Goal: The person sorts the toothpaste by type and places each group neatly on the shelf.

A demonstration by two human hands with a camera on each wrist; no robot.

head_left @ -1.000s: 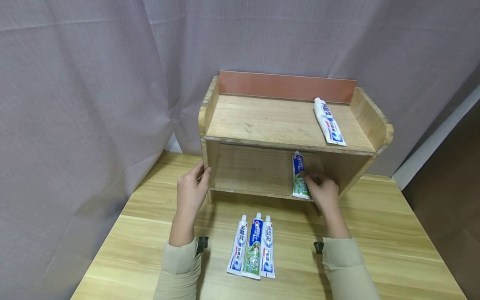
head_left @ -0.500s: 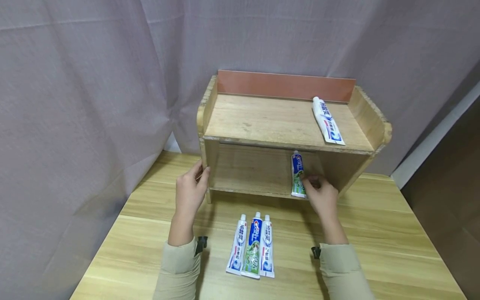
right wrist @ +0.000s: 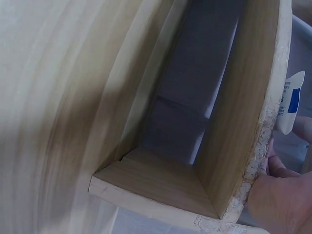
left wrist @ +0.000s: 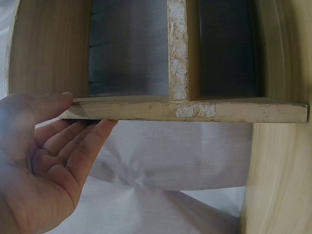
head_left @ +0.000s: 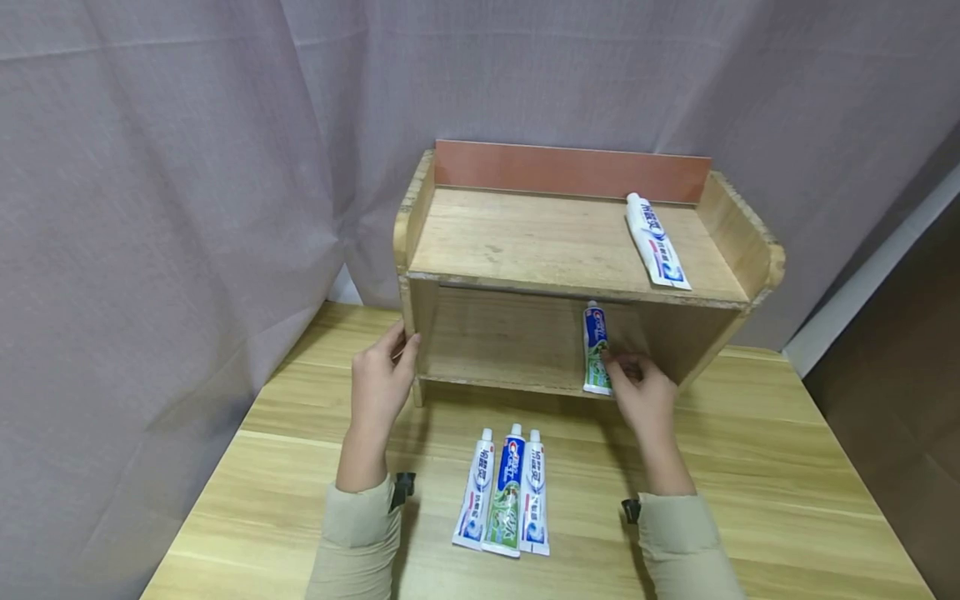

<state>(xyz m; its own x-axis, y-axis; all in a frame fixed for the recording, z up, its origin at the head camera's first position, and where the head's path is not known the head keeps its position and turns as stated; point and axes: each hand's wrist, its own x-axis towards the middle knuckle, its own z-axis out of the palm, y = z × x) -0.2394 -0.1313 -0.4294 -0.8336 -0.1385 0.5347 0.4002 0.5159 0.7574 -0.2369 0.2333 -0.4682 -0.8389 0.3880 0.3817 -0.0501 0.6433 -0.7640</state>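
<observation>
Right hand (head_left: 647, 393) has eased back, any hold on the tube (head_left: 595, 332) unclear; left fingers (left wrist: 92, 141) pinch the shelf (head_left: 525, 242).

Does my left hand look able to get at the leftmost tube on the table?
Probably yes, once the left hand lets go of the shelf's side panel; nothing stands between it and the leftmost tube.

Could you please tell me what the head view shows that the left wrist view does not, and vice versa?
Only the head view shows the right hand at a toothpaste tube on the lower board, a white tube on the top board, three tubes on the table and the reddish back strip.

Only the left wrist view shows the palm of the left hand and looks into the opening under the lower board.

Both show that hand gripping the side board, plus the lower board, table and curtain.
</observation>
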